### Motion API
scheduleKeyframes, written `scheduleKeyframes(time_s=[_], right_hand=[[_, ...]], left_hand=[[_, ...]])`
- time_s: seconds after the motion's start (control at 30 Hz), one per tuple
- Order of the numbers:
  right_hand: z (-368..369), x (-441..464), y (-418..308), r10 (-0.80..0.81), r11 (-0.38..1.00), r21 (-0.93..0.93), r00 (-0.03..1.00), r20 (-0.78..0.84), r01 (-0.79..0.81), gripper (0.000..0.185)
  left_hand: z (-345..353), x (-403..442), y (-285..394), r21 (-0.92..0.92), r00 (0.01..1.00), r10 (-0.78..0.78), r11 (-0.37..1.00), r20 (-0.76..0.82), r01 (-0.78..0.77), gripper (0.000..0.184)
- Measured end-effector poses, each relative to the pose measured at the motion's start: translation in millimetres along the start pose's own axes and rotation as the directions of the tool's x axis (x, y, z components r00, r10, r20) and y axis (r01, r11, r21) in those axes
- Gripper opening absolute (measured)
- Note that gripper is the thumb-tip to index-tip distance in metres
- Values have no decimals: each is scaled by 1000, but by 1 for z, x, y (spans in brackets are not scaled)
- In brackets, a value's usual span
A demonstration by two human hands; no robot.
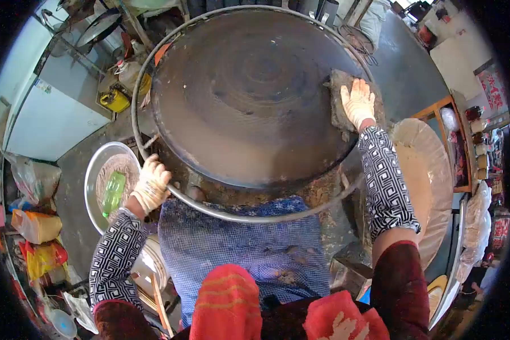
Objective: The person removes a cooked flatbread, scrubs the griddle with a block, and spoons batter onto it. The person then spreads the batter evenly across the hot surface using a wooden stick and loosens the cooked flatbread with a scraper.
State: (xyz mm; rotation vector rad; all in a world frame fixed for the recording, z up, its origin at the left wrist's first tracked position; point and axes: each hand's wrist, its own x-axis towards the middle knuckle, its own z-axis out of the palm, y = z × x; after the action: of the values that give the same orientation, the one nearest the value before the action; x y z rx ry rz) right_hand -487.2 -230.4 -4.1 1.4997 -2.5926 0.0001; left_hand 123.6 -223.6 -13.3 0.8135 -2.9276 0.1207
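Spanning the middle of the view, a wide round silver-grey metal ring (256,219) encircles a dark brown, disc-shaped griddle (255,102) marked with faint circular streaks. A blue-and-white checked fabric cover (238,243) drapes at the person's side of the ring. To the right, partly hidden by the forearm, sits a broad round tan tub (443,175); to the left, a round silver metal basin (89,190).

At the griddle's right edge lies a ragged grey-brown cloth (337,105), longer than it is wide, its long axis running roughly from the far side toward the person, along the rim. The right hand (358,103), in an orange-and-white striped glove, lies directly on top, palm down, fingers extended and slightly apart, pressing rather than pinching. Nearly all of the griddle's surface stretches to that hand's left.

The left hand (151,184), in a pale striped glove, rests at the ring's near-left curve, fingers bent over the metal; how firmly they close cannot be told. From there the cloth lies well apart, across the griddle toward the far right. Just left of this hand, a green plastic bottle (114,191) leans inside the basin.
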Motion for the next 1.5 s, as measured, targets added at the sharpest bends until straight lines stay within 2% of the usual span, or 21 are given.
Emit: scheduleKeyframes(time_s=[0.1, 0.2, 0.3, 0.33, 0.37, 0.4, 0.47, 0.5, 0.57, 0.63, 0.67, 0.7, 0.73, 0.83, 0.9, 0.97, 1.13, 1.17, 1.27, 1.37, 1.5], right_hand=[[-8, -18, -36, -81, 997, 12, 996, -24, 82, 72], [-47, -58, -124, -342, 917, 152, 922, -181, 370, 64], [-54, -121, -224, -543, 716, 209, 720, -433, 666, 59], [-79, -149, -246, -632, 658, 262, 707, -317, 706, 62], [-80, -175, -267, -690, 581, 296, 651, -316, 759, 64], [-74, -197, -276, -748, 477, 330, 573, -333, 815, 66], [-72, -216, -262, -788, 376, 350, 495, -366, 858, 65], [-89, -213, -238, -829, 390, 336, 486, -276, 857, 66], [-105, -193, -189, -796, 482, 377, 575, -188, 791, 60], [-75, -163, -134, -606, 667, 203, 680, -413, 717, 52], [-68, -146, -105, -531, 781, 113, 748, -397, 614, 52], [-45, -122, -77, -392, 893, 64, 838, -380, 446, 54], [-73, -103, -64, -209, 974, 95, 978, 19, 206, 63], [-16, -37, -21, 84, 996, 22, 996, -9, -83, 72], [-16, -14, -50, 79, 997, 23, 988, -133, -76, 64], [-51, -19, -121, -176, 957, 197, 967, -182, 212, 51], [-62, -83, -327, -565, 636, 178, 610, -555, 751, 47], [-91, -105, -353, -656, 584, 307, 660, -367, 752, 50], [-75, -135, -412, -784, 374, 297, 470, -406, 879, 69], [-42, -112, -422, -683, 408, 328, 523, -510, 852, 68], [-78, -31, -328, -544, 740, 298, 797, -263, 603, 61]], left_hand=[[-2, 11, 64, -4, 997, -56, 998, -58, 56, 20], [0, 33, 149, -132, 971, -216, 971, -103, 202, 7], [-26, 86, 244, -228, 924, -325, 902, 203, 367, 8], [-28, 110, 277, -192, 880, -363, 882, 307, 431, 14], [13, 123, 312, -242, 953, -300, 923, 33, 299, 22], [35, 109, 344, -239, 946, -324, 916, 29, 321, 22], [56, 88, 395, -857, 997, -74, 515, -35, 8, 26], [35, 89, 387, -865, 995, -95, 502, -40, 13, 26], [-27, 78, 332, -572, 875, 289, 670, -388, -474, 26], [-15, 31, 261, -910, 962, 141, 319, -232, -266, 27], [-42, 14, 227, -652, 988, 142, 744, -61, -148, 28], [-76, -2, 198, -474, 987, -61, 872, 147, 124, 39], [-80, -33, 184, -295, 966, -252, 920, 57, 257, 52], [-41, -110, 165, -189, 851, -501, 831, 158, 524, 66], [-38, -111, 159, -227, 843, -516, 812, 150, 538, 66], [-35, -110, 157, -268, 832, -535, 788, 145, 554, 65], [-29, -86, 153, -335, 848, -518, 784, 109, 522, 65], [-26, -81, 154, -359, 859, -505, 789, 81, 498, 65], [-19, -75, 158, -470, 861, -509, 763, -14, 443, 65], [-22, -75, 148, -535, 825, -557, 728, -96, 429, 63], [-49, -48, 59, -253, 864, -476, 867, -164, 429, 59]])
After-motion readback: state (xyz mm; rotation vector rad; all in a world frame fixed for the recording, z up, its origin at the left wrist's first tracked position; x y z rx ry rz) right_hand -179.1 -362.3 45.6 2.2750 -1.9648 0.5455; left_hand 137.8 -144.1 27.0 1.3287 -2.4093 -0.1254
